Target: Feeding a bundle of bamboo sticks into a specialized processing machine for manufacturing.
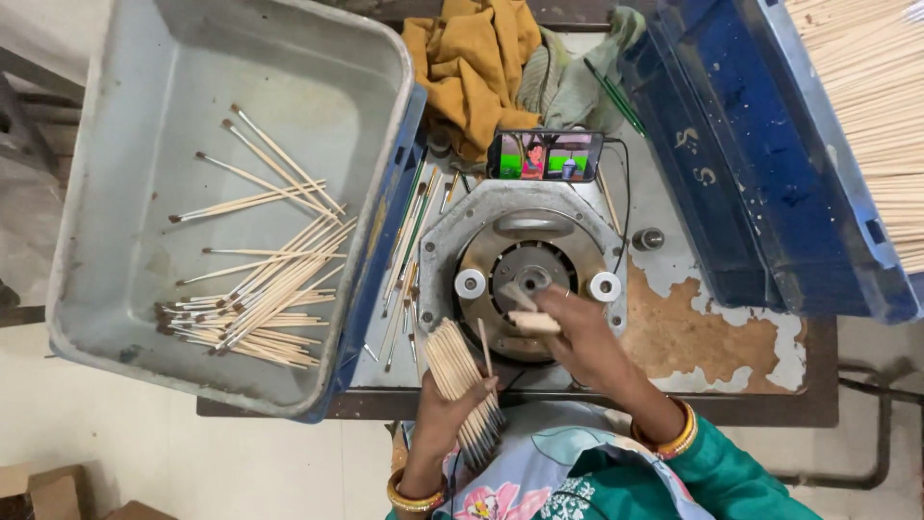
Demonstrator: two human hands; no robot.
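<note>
My left hand (445, 414) grips a fanned bundle of thin wooden sticks with dark tips (460, 371), held upright near the table's front edge. My right hand (576, 332) reaches over the round metal machine head (520, 265) and pinches a short pale stick piece (532, 321) just below the central hole. One single stick stands up between the two hands.
A grey metal tray (144, 96) at the left holds several dark-tipped sticks (260, 308). A blue crate (741, 164) with a mass of plain sticks (876, 106) stands at the right. A phone (546, 155) showing a cartoon leans behind the machine, next to yellow and green cloths (481, 58).
</note>
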